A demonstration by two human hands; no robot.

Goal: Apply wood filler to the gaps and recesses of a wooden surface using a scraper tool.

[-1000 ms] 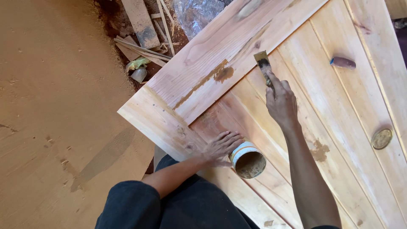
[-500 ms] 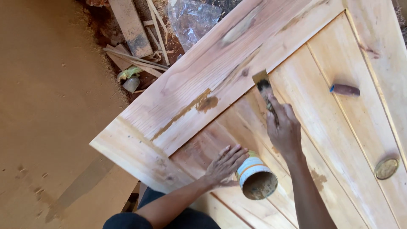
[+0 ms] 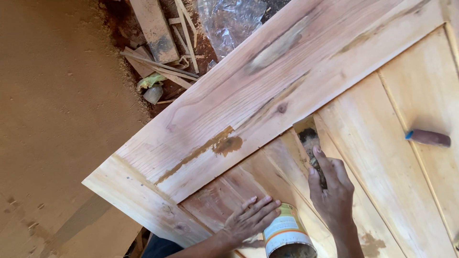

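Wooden-handled putty knife (image 3: 311, 143), blade up-left, right hand (image 3: 332, 193)

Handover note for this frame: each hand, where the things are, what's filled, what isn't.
Right hand: grips a putty knife, blade at the joint between the wide board and the panel.
Left hand: flat on the wooden door, fingers beside the open tin of brown filler; whether they touch it is unclear.
Spare tool with a dark handle lies on the right panel.
Done: a brown filler streak and patch on the wide board, a smaller patch near the right wrist.
Left: the dark knot looks unfilled.
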